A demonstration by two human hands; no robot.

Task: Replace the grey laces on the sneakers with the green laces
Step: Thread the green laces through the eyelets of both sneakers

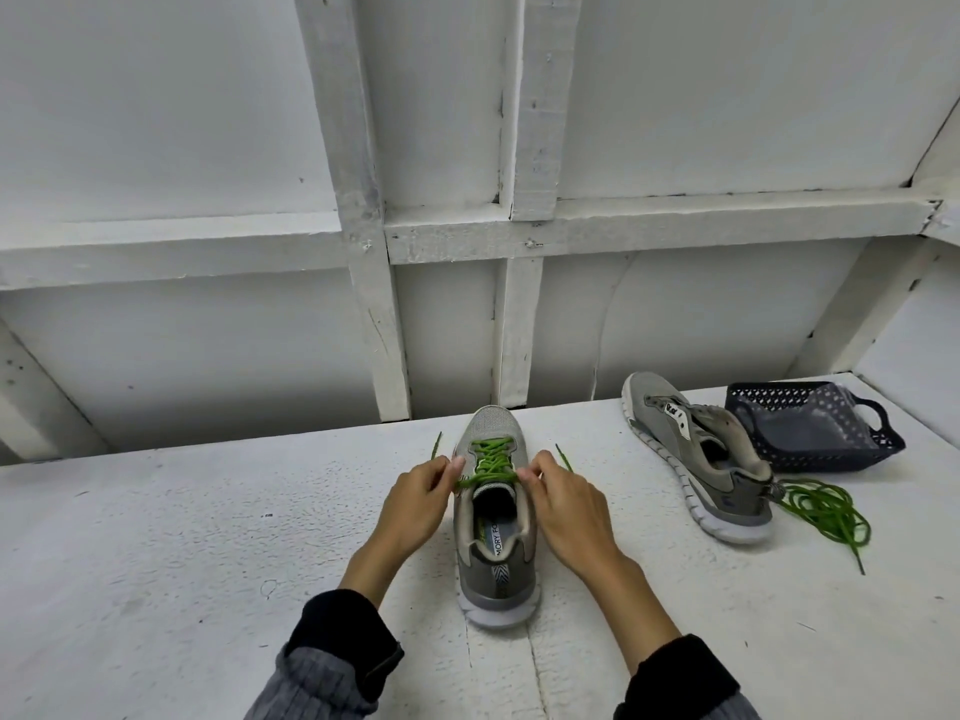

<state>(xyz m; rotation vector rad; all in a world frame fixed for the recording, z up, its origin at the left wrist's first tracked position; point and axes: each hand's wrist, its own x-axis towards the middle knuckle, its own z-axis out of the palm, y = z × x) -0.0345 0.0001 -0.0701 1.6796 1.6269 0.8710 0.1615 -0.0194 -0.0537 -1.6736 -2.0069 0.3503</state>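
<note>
While the near sneaker (493, 511) is laced green, its lace ends (488, 478) are pinched by both hands' closed fingers (457, 466). The far sneaker (696, 459) is left unlaced beside a loose green lace (826, 511).

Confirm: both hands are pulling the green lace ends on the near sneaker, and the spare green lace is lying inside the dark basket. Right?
Not quite. The head view shows the spare green lace loose on the table, beside the second sneaker, not in the dark basket. The rest holds: left hand and right hand pinch the ends on the near sneaker.

A white-painted panelled wall (208, 122) with timber battens (524, 314) rises behind the white tabletop (156, 537).
</note>
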